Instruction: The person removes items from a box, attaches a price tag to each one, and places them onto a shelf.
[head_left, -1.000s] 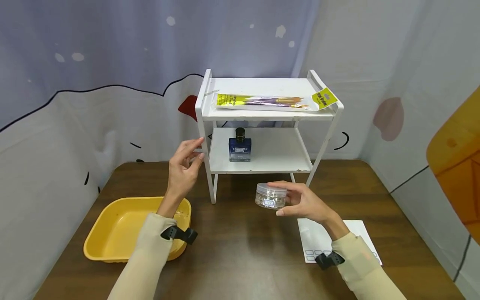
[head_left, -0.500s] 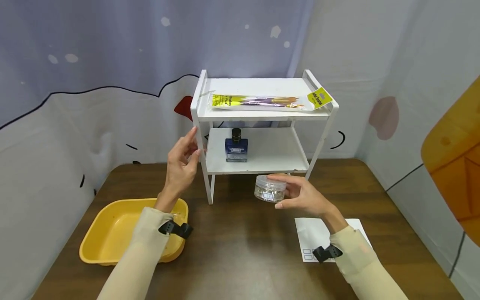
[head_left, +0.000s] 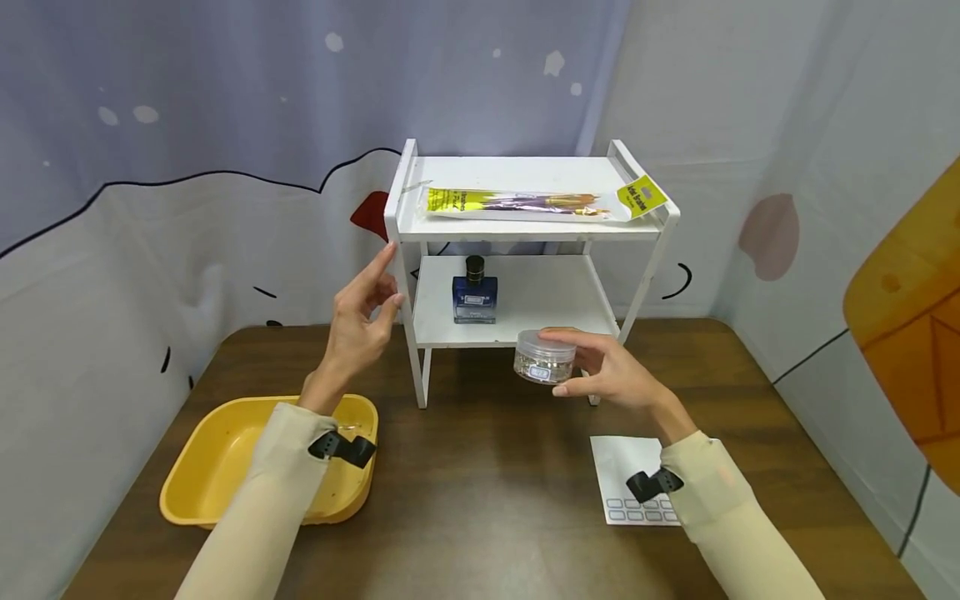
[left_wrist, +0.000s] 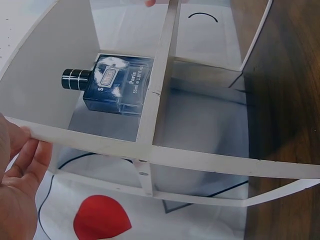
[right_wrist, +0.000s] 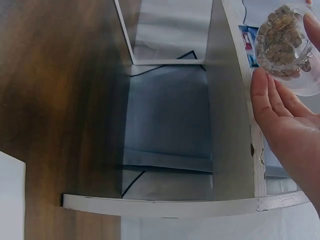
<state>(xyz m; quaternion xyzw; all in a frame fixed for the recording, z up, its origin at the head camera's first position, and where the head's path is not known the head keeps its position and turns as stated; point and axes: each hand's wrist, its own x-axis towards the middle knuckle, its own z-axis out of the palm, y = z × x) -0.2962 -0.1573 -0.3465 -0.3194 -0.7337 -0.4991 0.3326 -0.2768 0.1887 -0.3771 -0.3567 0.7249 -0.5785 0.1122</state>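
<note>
In the head view, my right hand (head_left: 611, 371) grips a small round clear jar (head_left: 546, 360) with a clear lid, fingers on the lid side and thumb low. Tan bits fill the jar (right_wrist: 281, 42) in the right wrist view. It is held in front of the lower shelf's front edge, to the right of a dark blue perfume bottle (head_left: 475, 298) standing upright on that shelf. My left hand (head_left: 356, 321) is at the left front leg of the white two-tier shelf (head_left: 517, 236); its index finger points up along the leg, fingertips touching it in the left wrist view.
A clear packet of artist brushes (head_left: 540, 204) lies across the top tier. The yellow basin (head_left: 217, 467) sits at the left on the brown table (head_left: 480, 508), partly behind my left sleeve. A white sheet with printed boxes (head_left: 622, 467) lies under my right forearm.
My right hand has raised the jar from table-front height to the lower shelf's edge. My left fingertips have slid higher along the shelf's left leg.
</note>
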